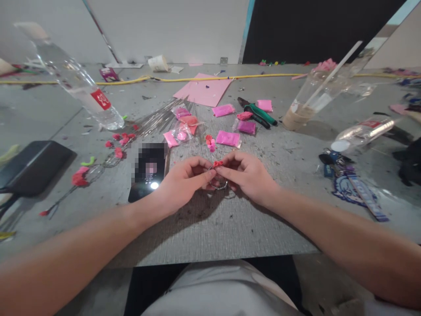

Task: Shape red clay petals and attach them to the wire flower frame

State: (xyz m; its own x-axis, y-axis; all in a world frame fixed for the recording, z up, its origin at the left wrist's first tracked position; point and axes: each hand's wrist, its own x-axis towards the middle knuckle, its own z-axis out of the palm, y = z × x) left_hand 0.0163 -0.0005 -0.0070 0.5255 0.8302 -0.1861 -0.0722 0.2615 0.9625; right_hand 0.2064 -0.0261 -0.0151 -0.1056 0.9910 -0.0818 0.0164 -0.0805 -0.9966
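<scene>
My left hand (186, 179) and my right hand (248, 174) meet at the middle of the grey table (210, 228), fingers pinched together on a small red clay piece (217, 163). A thin wire loop (219, 184) shows just below the fingertips, between the two hands. Small pink and red clay bits (209, 142) lie just beyond the hands. Bags of pink clay (228, 138) lie further back.
A phone (148, 171) with a lit spot lies left of my left hand. Also here: a plastic bottle (77, 81), red clay flowers on wire (79, 179), green-handled pliers (258, 113), a cup with a straw (309, 103), keys (335, 160), a pink sheet (204, 91).
</scene>
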